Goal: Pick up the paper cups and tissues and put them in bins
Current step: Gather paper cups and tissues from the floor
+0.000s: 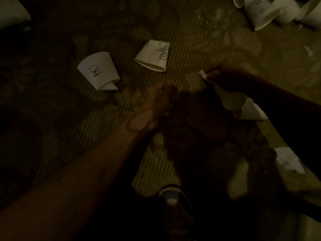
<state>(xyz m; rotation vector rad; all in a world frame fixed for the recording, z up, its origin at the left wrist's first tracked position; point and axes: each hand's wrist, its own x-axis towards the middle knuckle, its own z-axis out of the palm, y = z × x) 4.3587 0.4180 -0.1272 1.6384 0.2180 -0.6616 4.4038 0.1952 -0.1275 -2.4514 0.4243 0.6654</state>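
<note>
Though the light is poor, I can make out the right hand [225,75] curled round crushed white paper cups [231,99], seemingly two nested, gripped near the rim end. The left hand [161,100] hangs with fingers loosely curled and nothing visible in it.

On the floor ahead lies a dented white paper cup with a cartoon print [99,71]. To its right, apart from it, is a flattened white paper cup with a smiley face [152,55]. A heap of white paper cups [260,13] lies at far right, and a crumpled white tissue [288,160] at near right.

My judgement: everything is light, soft and already creased. The cups will fold further if squeezed, so I would pinch a rim or folded edge. The tissue can be pinched anywhere.

The surface is striped olive carpet [199,40] in a dim room. I can identify no bin. A dark shoe toe [172,197] shows below.
</note>
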